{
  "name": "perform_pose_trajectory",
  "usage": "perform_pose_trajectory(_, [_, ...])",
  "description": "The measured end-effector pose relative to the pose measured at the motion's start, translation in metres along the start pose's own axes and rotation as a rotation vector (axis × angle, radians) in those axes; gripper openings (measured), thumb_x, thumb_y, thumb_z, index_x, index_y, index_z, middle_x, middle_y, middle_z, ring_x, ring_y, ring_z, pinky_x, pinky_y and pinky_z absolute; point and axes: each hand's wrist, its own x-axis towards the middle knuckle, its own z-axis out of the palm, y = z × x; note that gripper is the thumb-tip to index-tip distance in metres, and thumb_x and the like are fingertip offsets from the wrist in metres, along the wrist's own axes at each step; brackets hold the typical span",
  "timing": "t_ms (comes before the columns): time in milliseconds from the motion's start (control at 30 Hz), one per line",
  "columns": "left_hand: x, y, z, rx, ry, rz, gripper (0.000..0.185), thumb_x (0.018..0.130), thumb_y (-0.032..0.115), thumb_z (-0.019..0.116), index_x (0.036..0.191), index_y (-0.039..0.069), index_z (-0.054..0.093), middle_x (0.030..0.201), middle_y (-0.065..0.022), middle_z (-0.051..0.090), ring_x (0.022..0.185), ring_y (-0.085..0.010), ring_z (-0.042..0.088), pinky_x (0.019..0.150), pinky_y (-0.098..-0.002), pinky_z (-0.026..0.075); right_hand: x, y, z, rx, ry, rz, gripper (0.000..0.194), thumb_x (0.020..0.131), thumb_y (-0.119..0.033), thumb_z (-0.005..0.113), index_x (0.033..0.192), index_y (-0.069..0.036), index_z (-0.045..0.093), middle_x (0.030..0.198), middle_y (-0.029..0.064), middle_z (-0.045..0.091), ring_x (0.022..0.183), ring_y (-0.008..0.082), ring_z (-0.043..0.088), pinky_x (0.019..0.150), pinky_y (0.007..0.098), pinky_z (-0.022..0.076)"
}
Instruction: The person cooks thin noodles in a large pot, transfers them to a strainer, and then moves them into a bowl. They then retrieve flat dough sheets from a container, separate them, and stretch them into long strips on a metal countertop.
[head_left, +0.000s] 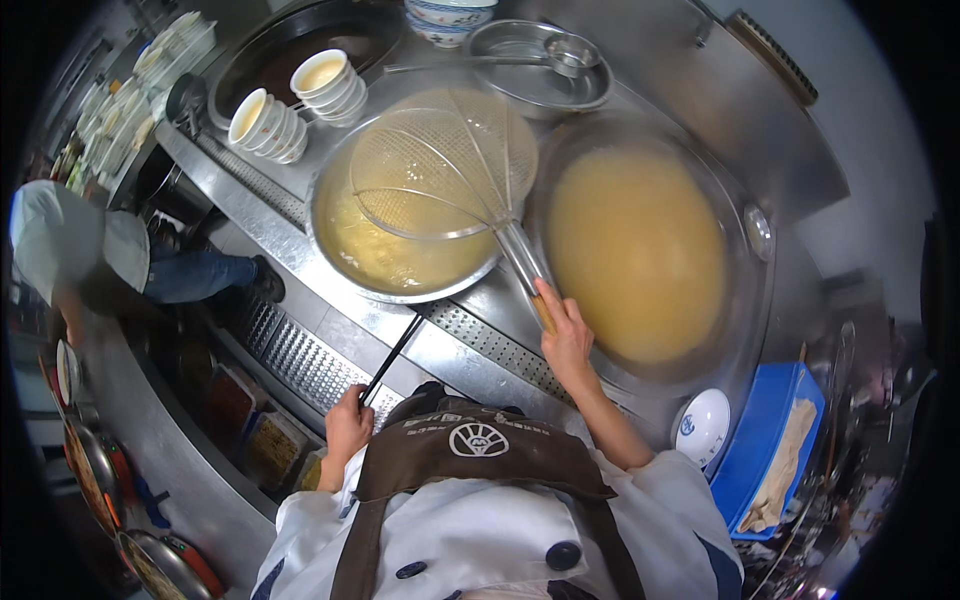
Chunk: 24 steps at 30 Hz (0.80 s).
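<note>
My right hand (568, 339) is closed around the wooden handle of a large wire-mesh strainer (431, 176). Its round mesh basket lies over a wide metal basin (415, 298) of yellowish liquid (390, 259); whether the mesh dips into the liquid at its far side I cannot tell. Long dark chopsticks (391, 358) are held in my left hand (349, 426), low beside the counter's front edge, with their tips near the basin's rim. Right of the basin, a big wok (724, 330) holds cloudy yellow liquid (637, 255).
Stacked cups (274, 127) and more stacked cups (334, 86) stand left of the basin. Behind it, a ladle (571, 54) rests on a metal tray (517, 88). A white bowl (703, 424) and blue bin (731, 457) are at right. Another person (112, 240) is at left.
</note>
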Motion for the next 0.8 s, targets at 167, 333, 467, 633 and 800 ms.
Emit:
perform_pose_trajectory(167, [-0.003, -0.012, -0.015, 0.002, 0.032, 0.043, 0.026, 0.07, 0.005, 0.05, 0.093, -0.004, 0.059, 0.074, -0.0281, 0.057, 0.07, -0.0434, 0.057, 0.062, -0.0418, 0.046, -0.011, 0.003, -0.009, 0.555, -0.02, 0.356, 0.088, 0.059, 0.012, 0.053, 0.138, -0.023, 0.037, 0.114, 0.0122, 0.061, 0.105, 0.0201, 0.057, 0.086, 0.0284, 0.0438])
perform_pose_trajectory(333, [0.018, -0.015, -0.018, -0.239, 0.253, 0.211, 0.02, 0.081, 0.002, 0.047, 0.096, -0.008, 0.055, 0.075, -0.0154, 0.059, 0.065, -0.0186, 0.049, 0.063, -0.0326, 0.044, -0.038, 0.046, -0.053, 0.727, 0.229, 0.535, 0.071, 0.073, -0.004, 0.065, 0.137, -0.008, 0.036, 0.083, 0.0072, 0.063, 0.071, 0.0119, 0.059, 0.062, 0.0257, 0.0488])
perform_pose_trajectory(467, [0.037, 0.007, -0.008, -0.159, 0.307, 0.155, 0.017, 0.089, 0.007, 0.05, 0.096, -0.008, 0.054, 0.075, -0.0118, 0.058, 0.065, -0.0163, 0.046, 0.06, -0.031, 0.042, -0.066, 0.147, -0.133, 0.267, 0.197, 0.798, 0.043, 0.08, -0.019, 0.06, 0.121, -0.007, 0.052, 0.067, 0.0138, 0.062, 0.06, 0.0228, 0.061, 0.056, 0.0366, 0.0487])
perform_pose_trajectory(633, [0.058, 0.021, 0.012, -0.283, 0.367, 0.158, 0.02, 0.092, 0.012, 0.052, 0.091, -0.008, 0.052, 0.069, -0.0049, 0.05, 0.061, -0.0122, 0.039, 0.053, -0.0279, 0.036, -0.091, 0.257, -0.218, 0.147, 0.295, 0.845, 0.038, 0.077, -0.007, 0.056, 0.114, -0.002, 0.051, 0.062, 0.0053, 0.055, 0.045, 0.0103, 0.049, 0.037, 0.0256, 0.0398])
perform_pose_trajectory(800, [0.106, -0.004, 0.023, -0.527, 0.395, -0.173, 0.023, 0.09, 0.02, 0.055, 0.079, 0.0, 0.05, 0.069, -0.0002, 0.049, 0.057, -0.0073, 0.037, 0.049, -0.0248, 0.031, -0.106, 0.312, -0.239, -0.098, 0.369, 1.042, 0.023, 0.075, -0.004, 0.053, 0.096, 0.005, 0.055, 0.062, 0.0155, 0.059, 0.048, 0.023, 0.06, 0.04, 0.0354, 0.0476])
